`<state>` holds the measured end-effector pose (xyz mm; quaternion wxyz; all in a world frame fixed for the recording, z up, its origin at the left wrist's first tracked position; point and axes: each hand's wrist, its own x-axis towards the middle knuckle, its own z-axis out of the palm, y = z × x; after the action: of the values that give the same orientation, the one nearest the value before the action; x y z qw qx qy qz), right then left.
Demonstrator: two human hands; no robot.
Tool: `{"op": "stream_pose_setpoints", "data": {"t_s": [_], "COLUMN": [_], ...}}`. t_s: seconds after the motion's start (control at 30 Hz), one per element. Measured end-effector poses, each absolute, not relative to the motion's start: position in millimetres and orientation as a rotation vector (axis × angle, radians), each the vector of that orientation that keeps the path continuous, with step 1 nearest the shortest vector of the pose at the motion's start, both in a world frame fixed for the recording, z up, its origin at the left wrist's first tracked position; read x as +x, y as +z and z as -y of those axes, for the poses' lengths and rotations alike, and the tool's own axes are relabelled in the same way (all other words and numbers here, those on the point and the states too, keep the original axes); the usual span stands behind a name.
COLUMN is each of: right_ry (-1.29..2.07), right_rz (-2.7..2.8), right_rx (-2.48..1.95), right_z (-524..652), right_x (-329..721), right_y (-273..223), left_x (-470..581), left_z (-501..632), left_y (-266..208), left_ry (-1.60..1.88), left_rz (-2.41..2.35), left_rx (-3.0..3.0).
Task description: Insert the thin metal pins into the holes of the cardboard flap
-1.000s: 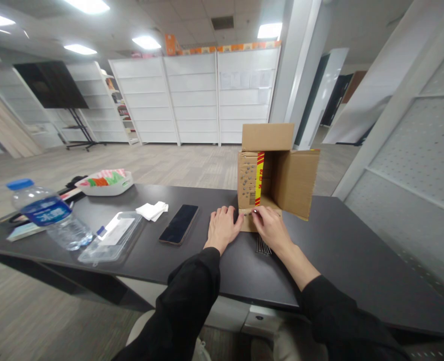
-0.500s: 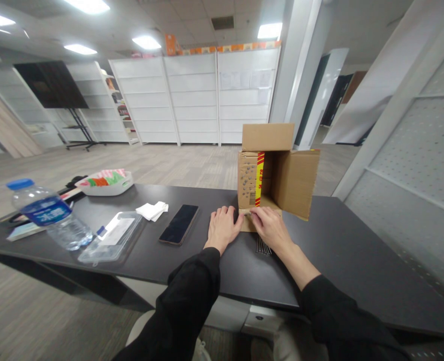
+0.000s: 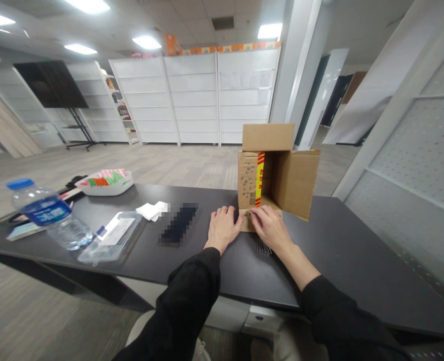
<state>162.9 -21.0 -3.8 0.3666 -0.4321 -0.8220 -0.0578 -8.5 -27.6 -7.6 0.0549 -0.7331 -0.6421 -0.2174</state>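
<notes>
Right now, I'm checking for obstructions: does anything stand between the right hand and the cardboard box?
Nothing visible: the right hand is at the lower flap of the cardboard box; the metal pieces lie on the near side.

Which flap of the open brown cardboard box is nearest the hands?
The bottom brown cardboard flap, lying by the left hand and right hand; the top flap, left flap and right flap all sit higher.

Dark desk [image 3: 350,250] beneath box [image 3: 296,183], bottle [image 3: 48,210], tray [image 3: 109,190]
</notes>
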Motion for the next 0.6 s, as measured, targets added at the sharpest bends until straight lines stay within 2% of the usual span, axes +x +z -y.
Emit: {"op": "stream_pose_setpoints", "data": {"t_s": [0.6], "right_ry": [-0.202], "right_rz": [2.162], "right_rx": [-1.183], "right_z": [16.9], "right_x": [165.6], "right_y": [-8.2], "left_x": [-8.4], "left_z": [27.1], "left_y": [-7.3], "left_ry": [-0.671], "left_rz": [1.96], "left_rx": [-2.236]}}
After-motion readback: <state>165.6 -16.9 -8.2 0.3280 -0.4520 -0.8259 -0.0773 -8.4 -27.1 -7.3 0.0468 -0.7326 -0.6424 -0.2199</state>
